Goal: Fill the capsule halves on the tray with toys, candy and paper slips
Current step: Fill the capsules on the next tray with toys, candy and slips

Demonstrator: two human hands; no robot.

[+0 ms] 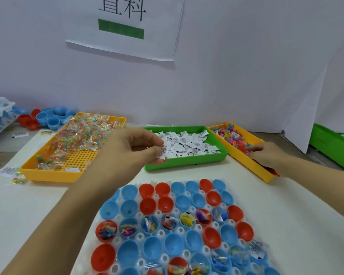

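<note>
The left hand [139, 147] hovers over the near left corner of the green tray [187, 161], its thumb and fingers pinching a few white paper slips [162, 150] just above the heap of slips [189, 144] that fills that tray. The right hand [266, 155] reaches into the yellow tray [252, 167] on the right, its curled fingers buried among the small colourful toys [232, 135]; whether it grips any I cannot tell. On the left, a larger yellow tray [48, 175] holds wrapped candy [79, 133]. Nearest the person, on the white table [28, 205], sits the white tray [187, 255] of blue and red capsule halves [153, 247]: one middle row and some of the nearest cups already carry toys and slips, while the far rows sit bare. Loose capsule halves [46, 118] lie at the back left.
</note>
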